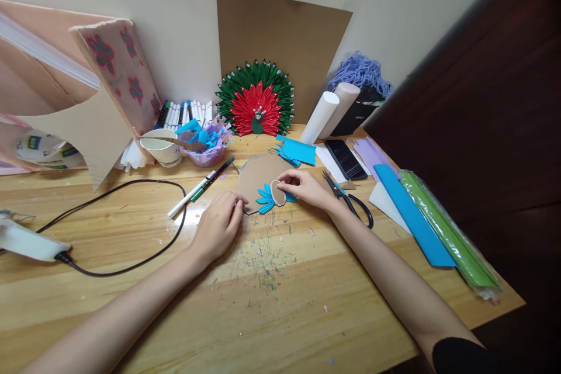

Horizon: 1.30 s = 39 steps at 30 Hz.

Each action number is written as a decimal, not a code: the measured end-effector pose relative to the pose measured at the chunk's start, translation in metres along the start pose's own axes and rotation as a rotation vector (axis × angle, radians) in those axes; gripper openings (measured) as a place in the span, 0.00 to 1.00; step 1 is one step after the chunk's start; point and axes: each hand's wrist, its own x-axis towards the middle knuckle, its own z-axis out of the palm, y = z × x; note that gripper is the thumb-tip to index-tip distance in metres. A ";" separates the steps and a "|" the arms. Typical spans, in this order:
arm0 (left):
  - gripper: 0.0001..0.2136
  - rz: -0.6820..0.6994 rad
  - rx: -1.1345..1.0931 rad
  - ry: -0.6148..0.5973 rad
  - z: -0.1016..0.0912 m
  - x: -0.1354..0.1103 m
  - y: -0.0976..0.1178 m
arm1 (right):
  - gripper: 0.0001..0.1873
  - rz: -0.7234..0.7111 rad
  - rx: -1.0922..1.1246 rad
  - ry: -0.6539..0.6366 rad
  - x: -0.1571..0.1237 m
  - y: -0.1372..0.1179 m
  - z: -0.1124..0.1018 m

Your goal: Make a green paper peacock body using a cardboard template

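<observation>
Cardboard oval (277, 194), small, brown and pale-edged

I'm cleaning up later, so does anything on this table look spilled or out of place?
Yes: dark specks are scattered over the table on the near side of the round cardboard. They stand out as loose litter against the pale wood.

Craft corner, likely home: wooden table (280, 327), markers (188, 114), scissors (352, 203), yarn (362, 73).
</observation>
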 end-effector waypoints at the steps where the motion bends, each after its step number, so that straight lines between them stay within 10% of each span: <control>1: 0.11 -0.005 0.000 -0.003 0.000 0.000 0.000 | 0.12 0.011 0.013 -0.009 0.000 0.000 -0.001; 23: 0.12 -0.042 -0.017 -0.013 -0.001 0.002 0.001 | 0.12 0.053 0.047 0.004 -0.002 -0.004 -0.001; 39: 0.12 -0.028 -0.009 -0.014 -0.001 0.001 0.001 | 0.30 -0.288 -0.372 -0.255 -0.013 -0.021 -0.016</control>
